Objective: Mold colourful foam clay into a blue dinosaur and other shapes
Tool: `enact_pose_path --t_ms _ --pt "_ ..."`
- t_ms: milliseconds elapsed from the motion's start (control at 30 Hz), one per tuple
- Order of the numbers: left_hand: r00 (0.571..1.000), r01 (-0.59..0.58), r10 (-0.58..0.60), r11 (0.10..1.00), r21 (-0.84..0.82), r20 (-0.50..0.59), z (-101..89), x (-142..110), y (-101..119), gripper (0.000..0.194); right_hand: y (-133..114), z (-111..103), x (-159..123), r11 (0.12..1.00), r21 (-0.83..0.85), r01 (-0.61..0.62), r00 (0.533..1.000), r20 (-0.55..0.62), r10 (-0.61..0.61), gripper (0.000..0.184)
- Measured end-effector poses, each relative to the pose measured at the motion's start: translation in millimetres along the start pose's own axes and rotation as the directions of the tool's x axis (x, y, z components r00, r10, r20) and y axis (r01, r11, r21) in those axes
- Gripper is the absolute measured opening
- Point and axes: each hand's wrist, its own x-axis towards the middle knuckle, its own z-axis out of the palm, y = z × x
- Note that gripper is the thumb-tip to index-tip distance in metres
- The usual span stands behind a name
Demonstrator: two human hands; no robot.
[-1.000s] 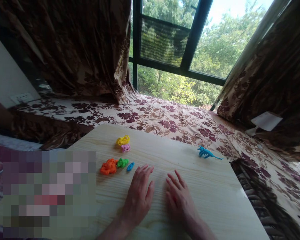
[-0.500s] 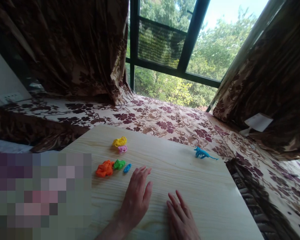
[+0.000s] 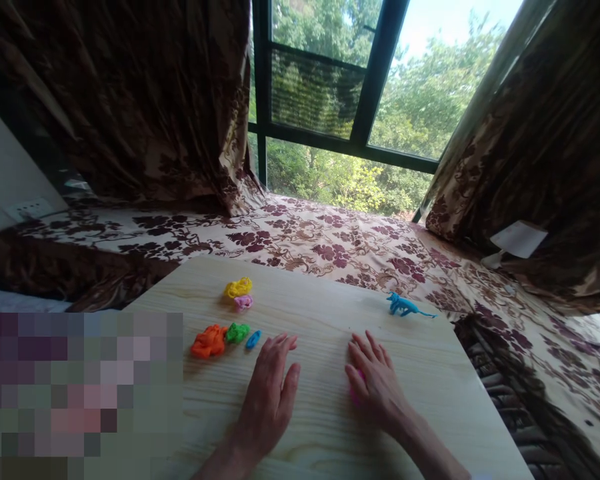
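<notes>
My left hand [image 3: 274,387] is over the wooden table with fingers stretched out and thumb apart, holding nothing I can see. Just left of its fingertips lies a small blue clay piece [image 3: 253,340]. Beside that are a green clay lump [image 3: 237,333] and a larger orange clay lump [image 3: 209,342], touching each other. My right hand [image 3: 376,377] is laid flat, fingers extended, over a bright pink lump [image 3: 356,388]. Only an edge of this lump shows by the thumb; the palm hides the rest. A blue long-tailed animal figure [image 3: 404,305] stands at the table's far right.
The pale wooden table [image 3: 310,293] carries a yellow clay lump [image 3: 238,287] and a light pink one [image 3: 243,303] near its far left. Behind it spreads a floral-covered ledge [image 3: 325,233] below a window. A white lamp [image 3: 519,239] stands right. Pixel blocks [image 3: 80,393] cover the lower left.
My right hand has moved forward and away from me, and a pink edge now shows under it. My left hand stays nearly in place. The view has shifted slightly.
</notes>
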Motion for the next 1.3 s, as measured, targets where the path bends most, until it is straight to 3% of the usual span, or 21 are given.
enact_pose_path --t_ms 133,267,333,433,500,600,667,767,833,933,1033,1133,1233,1300 --pt "1.000 -0.013 0.013 1.000 -0.007 0.006 1.1 0.1 -1.0 0.044 8.5 14.4 -53.3 0.975 -0.094 0.200 0.977 -0.057 -0.206 0.053" --pt "1.000 -0.002 0.002 1.000 -0.019 0.005 1.4 -0.7 -2.0 0.045 -25.7 37.2 -67.8 0.898 -0.151 0.414 0.884 -0.166 -0.436 0.063" --pt "1.000 0.005 -0.004 1.000 -0.018 0.005 1.0 -1.2 -1.9 0.044 -48.6 40.2 -53.3 0.898 -0.121 0.424 0.887 -0.146 -0.438 0.062" --pt "1.000 0.010 -0.010 1.000 -0.004 0.008 -0.2 -1.6 -0.9 0.044 -72.2 30.6 -13.1 0.946 -0.024 0.322 0.940 -0.111 -0.323 0.051" --pt "1.000 0.013 -0.013 1.000 0.004 -0.002 -1.2 -1.5 0.0 0.044 -71.2 20.1 16.0 0.972 0.023 0.234 0.968 -0.103 -0.231 0.047" --pt "1.000 0.004 -0.003 1.000 0.005 -0.014 -2.3 -1.1 0.8 0.044 -41.4 7.5 41.0 0.999 0.017 0.037 0.995 -0.098 -0.035 0.050" --pt "1.000 -0.005 0.006 1.000 0.002 -0.015 -2.5 -0.6 0.8 0.044 -12.6 2.6 34.6 1.000 0.012 -0.014 0.996 -0.086 0.015 0.045" --pt "1.000 0.000 0.000 1.000 -0.009 -0.008 -2.3 0.3 0.5 0.044 18.9 1.4 -7.4 0.999 0.019 0.039 0.999 -0.029 -0.039 0.039" --pt "1.000 0.009 -0.009 1.000 -0.021 0.006 -1.8 0.9 0.5 0.044 22.4 4.8 -41.5 0.980 0.076 0.183 0.983 -0.006 -0.183 0.047" --pt "1.000 0.004 -0.003 0.999 -0.032 0.011 -0.6 1.4 0.7 0.044 2.6 13.8 -69.9 0.950 0.069 0.303 0.950 -0.104 -0.295 0.055" --pt "1.000 -0.003 0.003 1.000 -0.024 0.000 0.4 1.4 0.9 0.044 -28.5 19.6 -55.0 0.938 0.063 0.342 0.936 -0.111 -0.334 0.054" --pt "1.000 -0.013 0.013 1.000 -0.005 -0.007 0.3 1.6 1.1 0.044 -45.1 18.2 -11.5 0.964 0.049 0.261 0.963 -0.073 -0.257 0.049" --pt "1.000 -0.028 0.028 1.000 0.007 -0.008 -0.5 2.1 1.6 0.044 -35.5 14.8 26.3 0.994 0.053 0.096 0.995 -0.040 -0.094 0.048" --pt "0.999 -0.027 0.027 1.000 0.005 -0.017 -0.9 2.2 2.0 0.043 -20.0 12.7 32.1 0.997 0.049 0.057 0.998 -0.022 -0.056 0.045"
